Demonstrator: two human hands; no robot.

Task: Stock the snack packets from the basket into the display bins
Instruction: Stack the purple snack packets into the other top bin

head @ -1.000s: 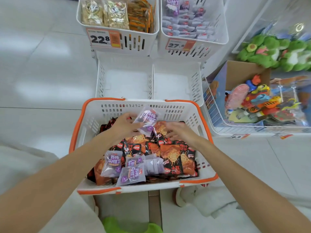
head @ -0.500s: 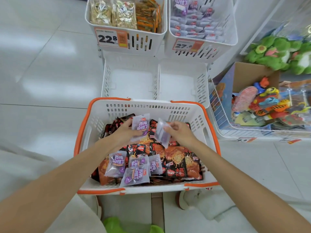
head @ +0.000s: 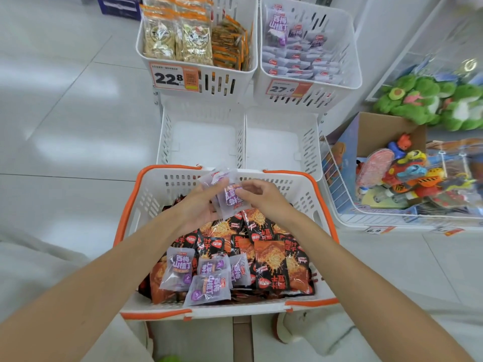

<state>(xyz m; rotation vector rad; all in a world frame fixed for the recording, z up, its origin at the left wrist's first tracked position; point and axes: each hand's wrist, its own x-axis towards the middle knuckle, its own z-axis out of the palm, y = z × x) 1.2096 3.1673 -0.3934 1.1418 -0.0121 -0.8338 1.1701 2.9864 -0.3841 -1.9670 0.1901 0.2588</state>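
Observation:
A white basket with orange trim (head: 130,202) sits in front of me, filled with orange-black snack packets (head: 271,265) and several purple packets (head: 209,286). Above its far side, my left hand (head: 201,205) holds a small stack of purple packets (head: 230,197). My right hand (head: 264,197) pinches the top packet of that stack. Behind the basket are two empty white display bins (head: 201,142), (head: 285,142). On the higher shelf, one bin (head: 308,40) holds purple packets and the other bin (head: 198,35) holds nut and orange packets.
To the right, a wire bin (head: 339,202) holds boxed toys, with green plush toys (head: 428,100) above it. Price tags read 22.8 (head: 170,78) and 27.6 (head: 283,88). Pale tiled floor lies to the left.
Both hands rose from the packet pile and came together. The packet that my right hand picked up now lies on the stack in my left hand.

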